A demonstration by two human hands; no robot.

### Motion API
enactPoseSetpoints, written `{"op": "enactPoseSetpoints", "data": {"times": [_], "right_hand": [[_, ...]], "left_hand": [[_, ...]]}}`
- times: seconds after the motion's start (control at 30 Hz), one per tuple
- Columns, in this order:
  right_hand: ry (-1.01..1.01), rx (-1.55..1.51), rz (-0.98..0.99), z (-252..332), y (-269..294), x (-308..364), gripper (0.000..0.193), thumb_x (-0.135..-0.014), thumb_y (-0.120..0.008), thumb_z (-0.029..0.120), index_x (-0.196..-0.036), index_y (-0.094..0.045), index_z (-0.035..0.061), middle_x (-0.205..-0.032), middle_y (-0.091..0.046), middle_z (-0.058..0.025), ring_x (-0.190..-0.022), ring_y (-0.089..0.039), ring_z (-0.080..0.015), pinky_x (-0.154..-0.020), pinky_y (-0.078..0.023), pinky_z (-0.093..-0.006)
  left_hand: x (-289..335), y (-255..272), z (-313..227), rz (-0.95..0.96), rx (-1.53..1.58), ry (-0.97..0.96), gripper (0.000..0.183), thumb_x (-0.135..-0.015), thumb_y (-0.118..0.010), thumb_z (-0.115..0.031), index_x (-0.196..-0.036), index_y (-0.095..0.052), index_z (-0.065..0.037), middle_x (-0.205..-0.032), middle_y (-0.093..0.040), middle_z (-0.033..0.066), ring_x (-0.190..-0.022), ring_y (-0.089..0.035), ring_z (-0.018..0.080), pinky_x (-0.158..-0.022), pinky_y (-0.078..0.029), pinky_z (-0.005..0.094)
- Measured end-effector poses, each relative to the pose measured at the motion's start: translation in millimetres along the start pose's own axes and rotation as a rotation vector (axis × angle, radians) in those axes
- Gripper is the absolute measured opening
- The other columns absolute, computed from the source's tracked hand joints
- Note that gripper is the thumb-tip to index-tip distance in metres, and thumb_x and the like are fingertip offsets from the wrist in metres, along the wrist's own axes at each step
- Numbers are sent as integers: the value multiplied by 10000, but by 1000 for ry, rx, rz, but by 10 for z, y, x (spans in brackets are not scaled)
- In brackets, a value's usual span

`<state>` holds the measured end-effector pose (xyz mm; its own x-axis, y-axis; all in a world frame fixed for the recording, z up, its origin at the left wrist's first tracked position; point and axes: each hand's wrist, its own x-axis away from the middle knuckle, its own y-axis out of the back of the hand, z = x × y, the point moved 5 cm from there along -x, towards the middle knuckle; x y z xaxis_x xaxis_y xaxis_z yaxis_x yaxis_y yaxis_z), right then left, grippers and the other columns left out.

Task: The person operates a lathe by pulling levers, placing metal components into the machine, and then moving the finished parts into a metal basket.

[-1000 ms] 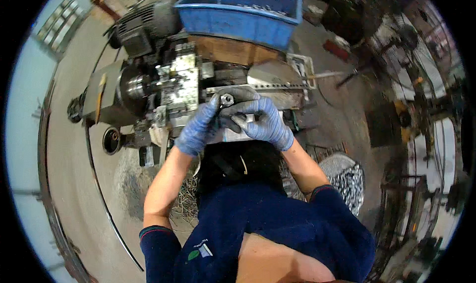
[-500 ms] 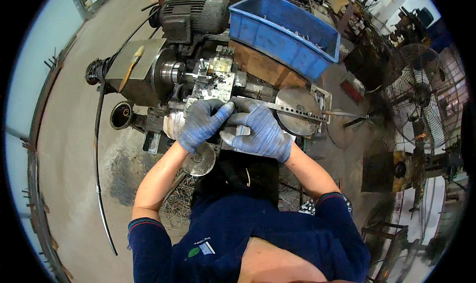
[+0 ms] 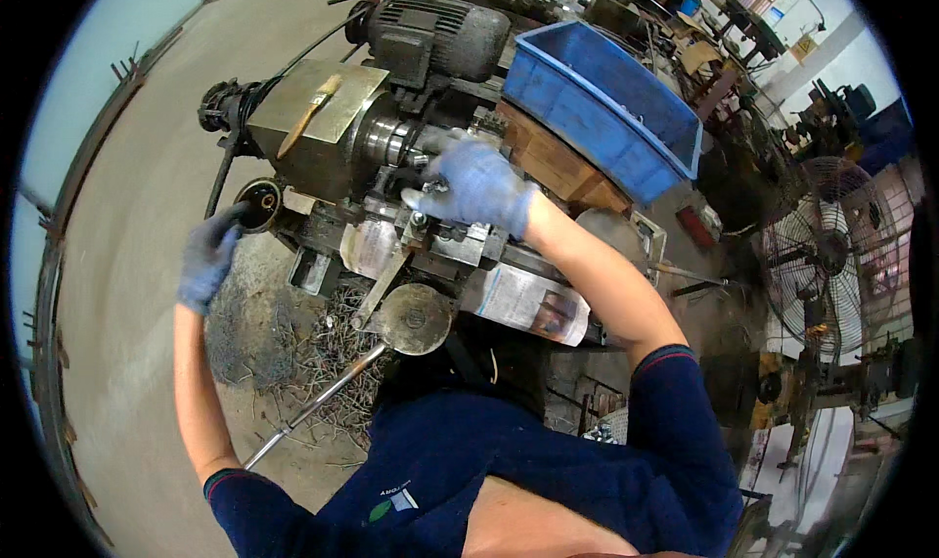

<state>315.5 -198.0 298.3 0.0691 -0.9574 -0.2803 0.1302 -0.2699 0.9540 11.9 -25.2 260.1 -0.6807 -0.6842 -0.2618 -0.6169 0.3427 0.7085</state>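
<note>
My left hand (image 3: 207, 260), in a blue-grey glove, is at the left with its fingers stretched toward a round hollow metal fitting (image 3: 260, 206). The fingertips meet its rim, or nearly so. My gloved right hand (image 3: 477, 188) is over the middle of a small lathe, just right of its shiny chuck (image 3: 387, 141). Its fingers curl near the tool post, smeared by motion, so I cannot tell whether they grip anything. Below that hand a flat metal lever (image 3: 381, 292) slants down beside a round metal disc (image 3: 416, 319) with a long rod handle.
A wooden-handled brush (image 3: 309, 116) lies on the headstock cover (image 3: 362, 87). Behind are a motor (image 3: 440, 35) and a blue plastic bin (image 3: 597, 103) on a wooden support. Printed paper (image 3: 528, 304) lies at the front. Metal scraps (image 3: 328, 392) cover the floor; a fan (image 3: 831, 245) stands right.
My hands, together at the lathe's front before, have parted. The left swung out left to the round fitting; the right moved up toward the chuck. The perforated bar near my right hand no longer shows.
</note>
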Motion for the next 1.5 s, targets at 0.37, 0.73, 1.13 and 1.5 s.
{"op": "enactPoseSetpoints", "data": {"times": [0.37, 0.73, 1.13, 1.5], "right_hand": [[-162, 63, 224, -228, -669, -687, 503, -703, -612, 540, -812, -673, 53, -699, -629, -194, -696, -626, -353, -683, -505, -399], [-357, -286, 66, -291, -549, -794, 421, -717, -651, 488, -811, -680, 79, -752, -650, -171, -743, -633, -328, -682, -509, -380], [-334, -281, 32, -364, -431, -759, 451, -698, -685, 448, -755, -668, 1, -819, -640, -208, -748, -629, -322, -686, -499, -357], [-553, -249, -254, -993, 484, 1531, 266, -739, -694, 289, -726, -664, 24, -892, -648, -153, -772, -643, -268, -672, -497, -327]], "left_hand": [[1391, 473, 1639, 50, -408, 494, 412, -834, -556, -391, -1004, -621, -22, -913, -633, 200, -869, -605, 348, -770, -460, 410], [1083, 401, 1637, -78, -821, 397, 217, -810, -546, -274, -840, -608, -69, -770, -615, 190, -762, -598, 365, -675, -468, 459], [556, 1085, 2427, -126, -903, 456, 224, -831, -536, -209, -983, -627, -71, -913, -641, 160, -844, -619, 336, -764, -479, 434], [306, -2291, 2233, 380, -631, 307, 419, -791, -557, -423, -1083, -607, -126, -1002, -636, 177, -905, -610, 358, -771, -482, 461]]}}
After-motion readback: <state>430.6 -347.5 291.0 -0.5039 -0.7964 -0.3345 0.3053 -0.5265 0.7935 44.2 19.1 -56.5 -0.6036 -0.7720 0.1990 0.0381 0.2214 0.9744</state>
